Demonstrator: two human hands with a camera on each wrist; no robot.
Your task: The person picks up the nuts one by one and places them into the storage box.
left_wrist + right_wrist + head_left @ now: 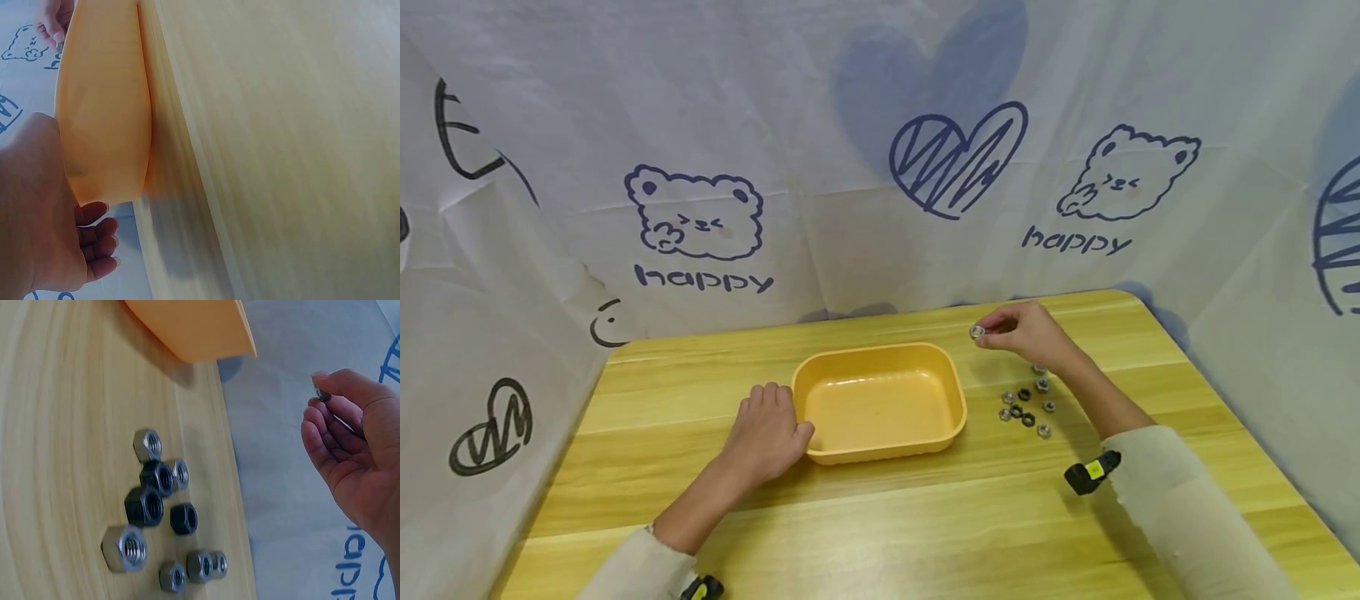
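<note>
While my right hand (1026, 332) hangs above the table (925, 517), off the tray's far right corner, its fingers (331, 428) are curled in, with thumb and forefinger pinching one silver nut (977, 332) at its very edge. That nut is in the air, just right of the tray (880, 402) and not over it. The grip looks thin to me: only the tips meet on smooth metal, so a small twist of the wrist could let it slip. If it drops here, I judge it would land on bare wood beside the tray, and a nut can roll on its edge toward the table's back rim, which lies just beyond the tray.

My left hand (765, 433) lies flat against the tray's left wall, fingers straight and relaxed, thumb touching the near left corner; it grips nothing. Since it only rests there, a knock from the right side could slide the light tray toward it, or a push from that hand could shove the tray to the right, toward the loose nuts.

Those other nuts (1028, 404), silver and black, sit in a tight cluster on the table just right of the tray, under my right forearm. My sleeve or wrist passing low could sweep them apart.
</note>
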